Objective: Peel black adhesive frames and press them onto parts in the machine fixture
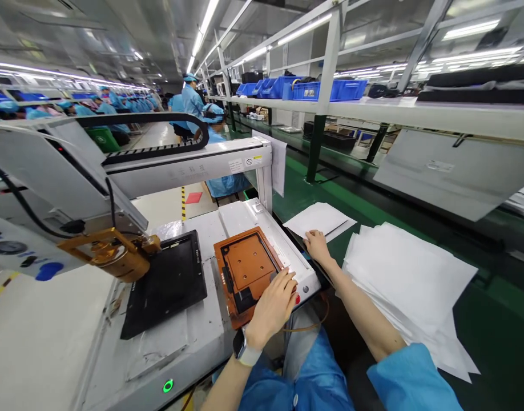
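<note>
**Q:** Left side first, what's there?

**A:** Gantry machine (189, 165) on the desk (493, 319), brass head (112, 257) hanging over the left part of it. Right below and just beside that head, a black tray (163, 285) lying flat on the machine's white bed. Co-workers (191, 103) in blue gowns far off behind the gantry.

**Q:** Hands?

**A:** Left hand (273, 308), watch (242, 345) on the wrist, lies on the right part of an orange fixture (245, 265). Fixture sits on the machine bed, between the black tray and the red button (298, 299). Left fingers (287, 282) slightly spread, flat on the fixture, not pinching anything.

**Q:** And the right?

**A:** Right hand (317, 246) is further right, at the near edge of a white sheet (317, 220) lying just past the machine. Right fingers (311, 235) loosely together, touching that edge. Pinching or not, can't tell from this view.

**Q:** Far right?

**A:** Big loose stack of white sheets (407, 285) on the green desk, right of the right forearm, well apart from the fixture. Blue bins (322, 88) up on a shelf (437, 117) above, further back.
</note>
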The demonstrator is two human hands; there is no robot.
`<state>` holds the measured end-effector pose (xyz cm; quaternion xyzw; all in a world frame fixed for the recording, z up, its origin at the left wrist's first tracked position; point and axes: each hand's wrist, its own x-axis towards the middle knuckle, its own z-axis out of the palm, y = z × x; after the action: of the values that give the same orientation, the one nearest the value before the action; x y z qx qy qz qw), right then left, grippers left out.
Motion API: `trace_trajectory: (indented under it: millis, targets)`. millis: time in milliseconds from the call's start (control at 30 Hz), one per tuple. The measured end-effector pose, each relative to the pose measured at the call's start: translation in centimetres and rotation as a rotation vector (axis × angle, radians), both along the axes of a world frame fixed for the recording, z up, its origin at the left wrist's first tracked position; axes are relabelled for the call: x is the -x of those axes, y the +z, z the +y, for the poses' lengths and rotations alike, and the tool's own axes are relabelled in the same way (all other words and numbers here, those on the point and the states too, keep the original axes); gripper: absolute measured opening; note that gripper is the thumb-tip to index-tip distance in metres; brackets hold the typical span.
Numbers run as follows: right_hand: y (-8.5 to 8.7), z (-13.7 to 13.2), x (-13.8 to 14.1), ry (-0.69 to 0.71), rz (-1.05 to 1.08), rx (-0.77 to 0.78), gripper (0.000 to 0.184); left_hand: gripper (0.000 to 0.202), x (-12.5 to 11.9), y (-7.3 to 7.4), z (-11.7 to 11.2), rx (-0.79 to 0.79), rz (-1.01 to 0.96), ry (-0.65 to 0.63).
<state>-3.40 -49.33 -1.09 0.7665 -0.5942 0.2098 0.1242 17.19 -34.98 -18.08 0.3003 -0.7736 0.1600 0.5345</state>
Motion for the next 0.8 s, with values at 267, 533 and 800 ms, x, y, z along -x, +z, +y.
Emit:
trace_trajectory:
  millis: [267,533,800]
  targets:
    - [5.6,1.2,2.5,-0.07,-0.238,0.271,0.069,0.029,6.6,-6.9,4.4,-0.342,0.046,-0.436]
    - [6.5,18.1,13.9,0.331,0.363,0.662,0.056,0.057,6.4,-20.8,4.5,-0.638,-0.014,-0.077]
    - [-1.0,25.1,21.7,-0.131,0.136,-0.134,0.114,0.057,5.4,-21.6,5.2,-0.449,0.041,-0.065]
